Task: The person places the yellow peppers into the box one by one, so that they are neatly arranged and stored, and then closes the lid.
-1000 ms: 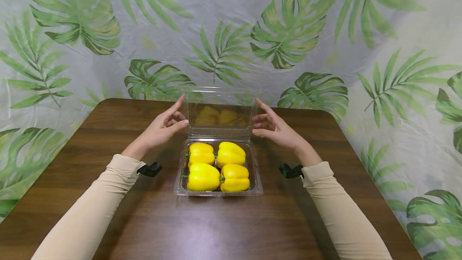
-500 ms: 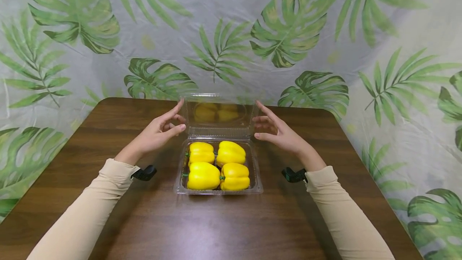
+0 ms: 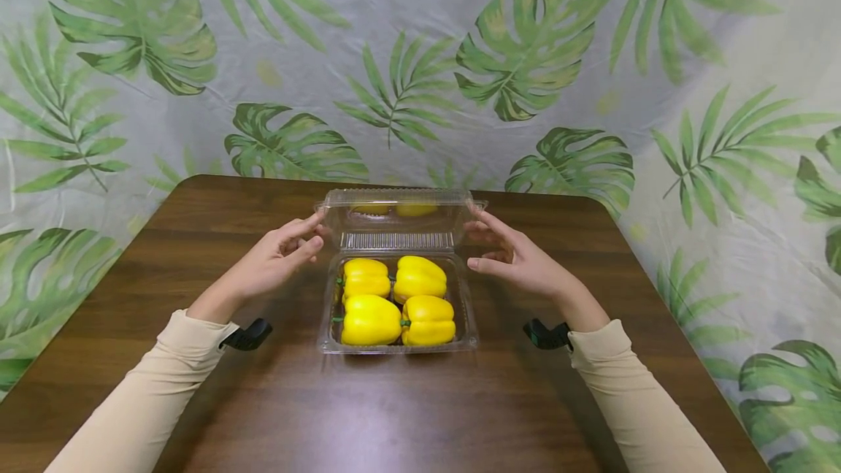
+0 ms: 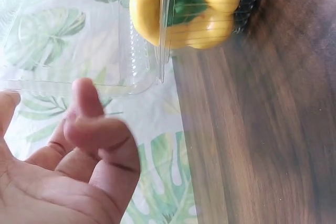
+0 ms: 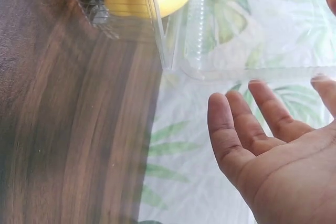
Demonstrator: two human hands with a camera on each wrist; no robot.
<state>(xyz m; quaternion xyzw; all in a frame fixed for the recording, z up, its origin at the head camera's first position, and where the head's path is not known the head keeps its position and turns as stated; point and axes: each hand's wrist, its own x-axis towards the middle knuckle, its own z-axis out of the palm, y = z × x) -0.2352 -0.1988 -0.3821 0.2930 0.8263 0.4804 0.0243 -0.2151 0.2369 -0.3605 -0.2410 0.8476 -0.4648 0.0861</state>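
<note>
A clear plastic clamshell box (image 3: 398,349) stands on the table in the head view, with several yellow bell peppers (image 3: 370,321) in its base. Its hinged lid (image 3: 398,198) is raised at the back and leans forward over the hinge. My left hand (image 3: 269,258) is at the lid's left side, index fingertip against its edge. At the right side, my right hand (image 3: 525,261) touches the lid with its outstretched fingers, thumb apart. Both wrist views show the fingers beside the clear lid edge, not wrapped round it. A pepper with a green stem (image 4: 186,6) appears through the plastic in the left wrist view.
The box is on a dark brown wooden table (image 3: 355,414). Behind the table hangs a pale cloth (image 3: 420,93) printed with green leaves. A black wrist strap piece (image 3: 248,334) juts from the left sleeve, and a similar one (image 3: 547,334) from the right.
The lid has tipped forward and down from near upright. Both hands have come lower and nearer to me with it. The peppers and the base have stayed in place.
</note>
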